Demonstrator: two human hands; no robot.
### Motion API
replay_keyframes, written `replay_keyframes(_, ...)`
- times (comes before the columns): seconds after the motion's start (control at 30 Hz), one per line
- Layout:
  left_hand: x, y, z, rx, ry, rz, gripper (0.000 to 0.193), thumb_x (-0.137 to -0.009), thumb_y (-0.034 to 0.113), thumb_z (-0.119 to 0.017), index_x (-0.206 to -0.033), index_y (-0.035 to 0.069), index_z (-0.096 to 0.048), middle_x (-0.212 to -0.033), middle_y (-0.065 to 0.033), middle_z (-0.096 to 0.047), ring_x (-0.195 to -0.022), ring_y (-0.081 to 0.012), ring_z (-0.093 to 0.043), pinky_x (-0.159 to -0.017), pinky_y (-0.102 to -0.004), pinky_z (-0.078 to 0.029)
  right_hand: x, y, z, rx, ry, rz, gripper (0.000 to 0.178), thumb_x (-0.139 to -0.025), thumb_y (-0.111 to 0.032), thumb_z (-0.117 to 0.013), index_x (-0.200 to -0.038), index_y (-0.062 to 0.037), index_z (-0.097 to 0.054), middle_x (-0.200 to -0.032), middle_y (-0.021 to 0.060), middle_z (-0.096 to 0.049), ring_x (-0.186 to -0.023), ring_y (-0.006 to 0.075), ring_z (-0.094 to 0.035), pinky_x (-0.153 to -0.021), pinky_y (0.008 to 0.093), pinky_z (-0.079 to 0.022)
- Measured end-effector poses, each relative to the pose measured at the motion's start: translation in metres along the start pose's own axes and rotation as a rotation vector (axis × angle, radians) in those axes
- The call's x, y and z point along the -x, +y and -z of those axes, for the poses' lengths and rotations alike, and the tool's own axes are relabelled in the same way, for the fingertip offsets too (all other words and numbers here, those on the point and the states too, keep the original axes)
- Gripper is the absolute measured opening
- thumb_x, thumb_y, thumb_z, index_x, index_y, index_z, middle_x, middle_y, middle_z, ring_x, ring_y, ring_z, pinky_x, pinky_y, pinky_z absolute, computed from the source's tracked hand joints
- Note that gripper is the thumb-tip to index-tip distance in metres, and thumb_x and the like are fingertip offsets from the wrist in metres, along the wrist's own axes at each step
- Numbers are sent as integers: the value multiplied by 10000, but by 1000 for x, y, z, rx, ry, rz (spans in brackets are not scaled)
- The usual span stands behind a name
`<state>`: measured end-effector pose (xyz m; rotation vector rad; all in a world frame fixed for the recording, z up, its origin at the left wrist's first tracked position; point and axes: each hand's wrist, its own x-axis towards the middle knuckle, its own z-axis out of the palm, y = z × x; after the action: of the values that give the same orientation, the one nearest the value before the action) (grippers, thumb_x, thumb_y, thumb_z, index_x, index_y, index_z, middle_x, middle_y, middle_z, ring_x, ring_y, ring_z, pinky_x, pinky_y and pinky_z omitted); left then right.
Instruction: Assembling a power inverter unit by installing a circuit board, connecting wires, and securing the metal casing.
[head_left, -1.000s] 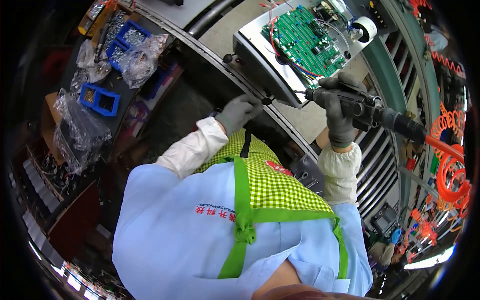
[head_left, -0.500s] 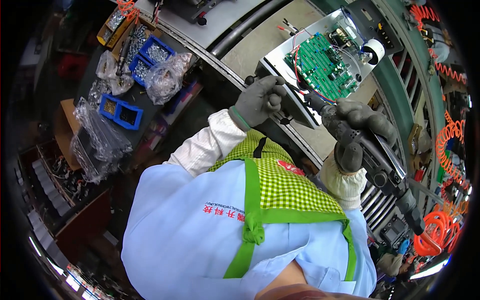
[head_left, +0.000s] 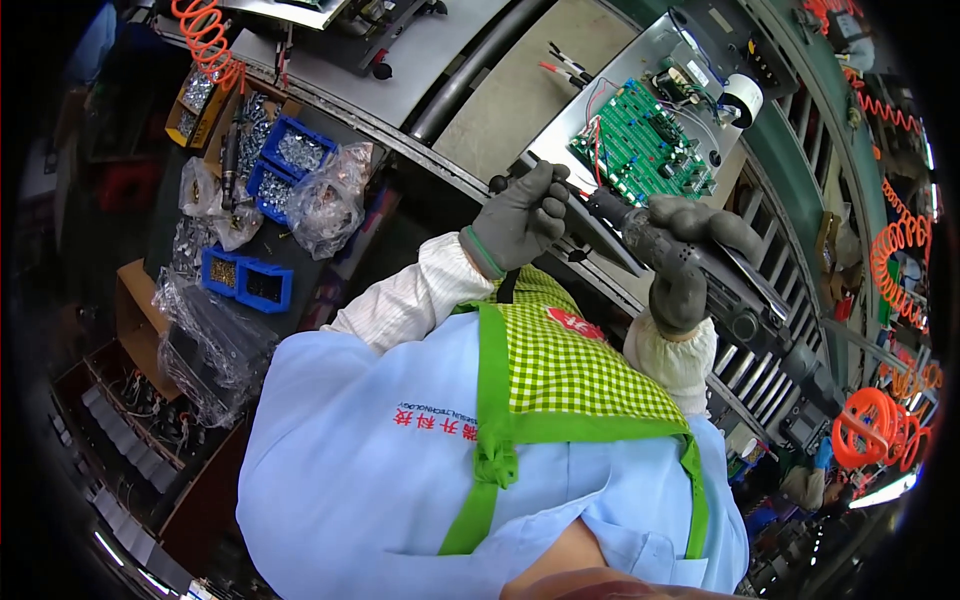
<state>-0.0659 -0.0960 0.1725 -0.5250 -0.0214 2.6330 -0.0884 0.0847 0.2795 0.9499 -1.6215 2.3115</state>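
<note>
Driver work at an open chassis [head_left: 553,142], judged as lining up: left hand [head_left: 513,222] and nose of the power driver [head_left: 722,285] meet near the chassis's near edge. Chassis sits on the conveyor line ahead of the person, slightly right, green circuit board [head_left: 640,145] facing up, white cylinder [head_left: 741,97] at its far right side. Right hand [head_left: 682,288] is wrapped round the driver body, nose pointing up and left toward the left fingertips. Left hand is gloved, fingers curled in toward thumb; can't tell if it pinches a fastener. Hands apart from each other, driver nose just beside left fingers.

Next move, as judged, calls for a steady left hand, bit squared to its target, fingers clear of the tip, and no knock against the board or its wires.

Hard to read: bit end is tiny and lost against dark metal, so contact with anything can't be confirmed. Left hand covers part of the chassis's near side; any hole there not visible. Trigger hidden under right hand. Orange coiled hose [head_left: 866,430] near the driver's back end, join unclear. Device at upper left [head_left: 345,52] cut off by the frame. Lower left shelves dark; far right rim smeary.
</note>
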Motion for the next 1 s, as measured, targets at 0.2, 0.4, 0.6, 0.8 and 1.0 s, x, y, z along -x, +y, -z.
replay_keyframes(0.2, 0, 44, 8, -1139, 306, -353, 523, -929, 494, -553, -1156, 22, -554, -879, -87, -634, -714, -145, -621, -612, -272, -523, -10, 34, 5, 152, 166, -133, 419, -804, -2, -627, -1192, -49, -475, -967, 124, -617, -936, 275, -644, -840, 426, -547)
replay_keyframes(0.4, -40, 70, 46, -1834, 316, -773, 501, -945, 461, -511, -1151, 10, -578, -932, -129, -641, -815, -206, -632, -727, -331, -507, -3, 58, 12, 80, 222, -280, 442, -791, -44, -656, -1197, -61, -484, -964, 114, -629, -939, 275, -646, -855, 440, -545)
replay_keyframes(0.6, -49, 70, 38, -1652, 298, -310, 469, -957, 451, -505, -1128, 22, -584, -843, -86, -604, -754, -159, -600, -692, -322, -494, -7, 62, 10, 206, 177, -306, 442, -793, -59, -662, -1197, -65, -483, -930, 121, -624, -867, 257, -645, -752, 410, -569)
replay_keyframes(0.8, -54, 65, 51, -1752, 231, -471, 485, -959, 482, -486, -1098, 25, -574, -839, -108, -609, -754, -186, -603, -708, -328, -494, -37, 69, -14, 226, 46, -375, 411, -771, 18, -681, -1134, -57, -504, -903, 109, -647, -791, 181, -650, -694, 324, -559)
replay_keyframes(1.0, -53, 63, 54, -1782, 232, -559, 449, -972, 464, -471, -1094, 46, -580, -843, -115, -616, -768, -201, -612, -723, -330, -490, -34, 79, -15, 409, -84, -343, 382, -758, 15, -688, -1084, -58, -501, -859, 86, -643, -759, 142, -634, -661, 283, -531)
